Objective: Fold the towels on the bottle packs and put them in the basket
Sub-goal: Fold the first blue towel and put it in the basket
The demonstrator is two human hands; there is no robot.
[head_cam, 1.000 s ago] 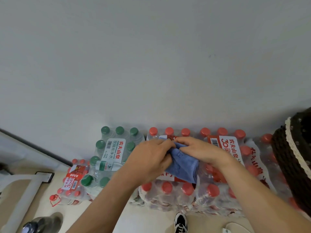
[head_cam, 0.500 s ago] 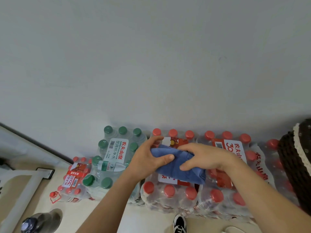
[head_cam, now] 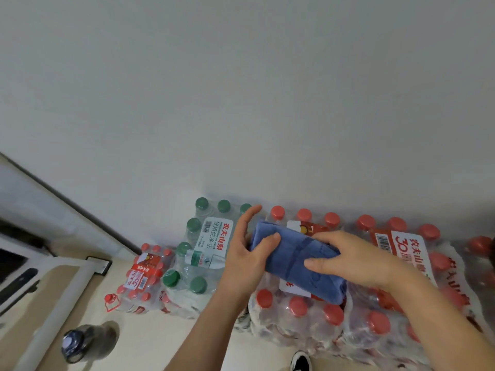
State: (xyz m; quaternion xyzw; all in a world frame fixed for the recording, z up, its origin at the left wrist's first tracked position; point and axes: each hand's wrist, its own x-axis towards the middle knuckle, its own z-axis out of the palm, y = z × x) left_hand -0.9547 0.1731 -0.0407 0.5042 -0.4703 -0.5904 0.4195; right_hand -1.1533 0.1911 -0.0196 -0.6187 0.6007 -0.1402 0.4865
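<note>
A folded blue towel (head_cam: 292, 259) lies as a compact roll on the red-capped bottle packs (head_cam: 300, 314). My left hand (head_cam: 245, 253) cups its left end, thumb on top and fingers raised behind it. My right hand (head_cam: 348, 259) presses flat on the towel's right half, fingers curled over its near edge. The basket is out of view except for a dark sliver (head_cam: 492, 246) at the right edge.
A green-capped bottle pack (head_cam: 201, 253) stands left of the red ones, with a smaller red-capped pack (head_cam: 142, 279) lower on the floor. A white wall rises right behind the packs. A dark bottle (head_cam: 80, 344) stands on the floor at lower left, a shoe (head_cam: 301, 361) below.
The towel went from a loose bunch pinched by both hands to a longer, tidy folded roll. My hands spread apart along it, and the view shifted left so the basket slid out of frame.
</note>
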